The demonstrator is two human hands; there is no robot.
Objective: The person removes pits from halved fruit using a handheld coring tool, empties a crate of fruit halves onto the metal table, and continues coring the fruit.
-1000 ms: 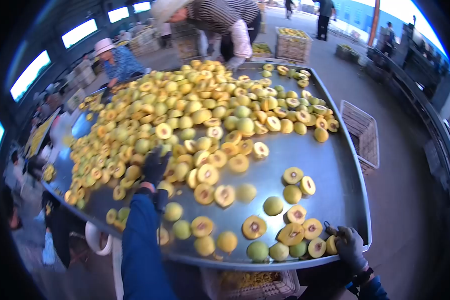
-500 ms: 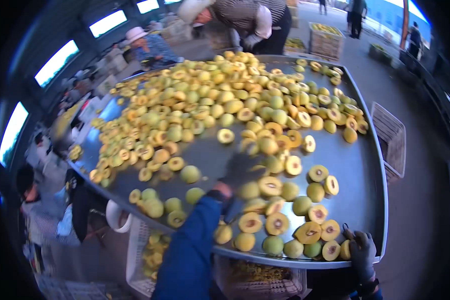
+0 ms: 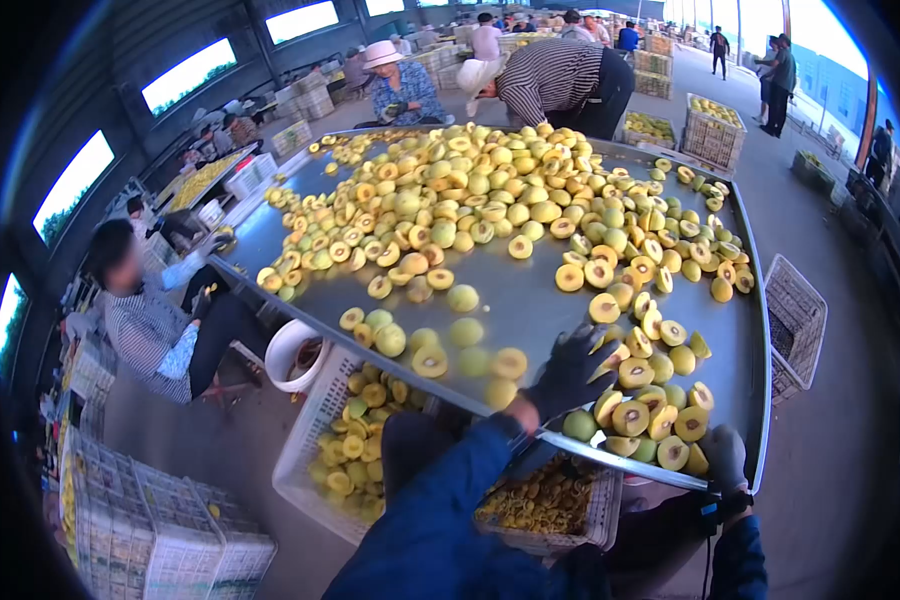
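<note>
A wide metal tray (image 3: 530, 300) bears a large heap of halved yellow-green fruit (image 3: 490, 185), many with brown centres showing. My left hand (image 3: 568, 375), in a dark glove, lies over the tray near its front edge, fingers apart against the left side of a smaller group of fruit halves (image 3: 660, 385). My right hand (image 3: 725, 458), gloved in grey, is at the tray's front right corner beside the nearest halves. Its fingers are curled, and whatever is in them is hidden. Several blurred halves (image 3: 470, 362) lie left of my left hand.
Below the front edge are a crate of fruit halves (image 3: 355, 440) and a crate of brown scraps (image 3: 540, 500). A white bucket (image 3: 295, 355) and a seated person (image 3: 150, 320) are at left. Two people work behind the tray. An upright-sided crate (image 3: 795, 320) stands right.
My left hand has swept right and toward the front edge, and fruit halves are now bunched closer to my right hand. The view has shifted, showing more on the left. My right hand stays at the corner.
</note>
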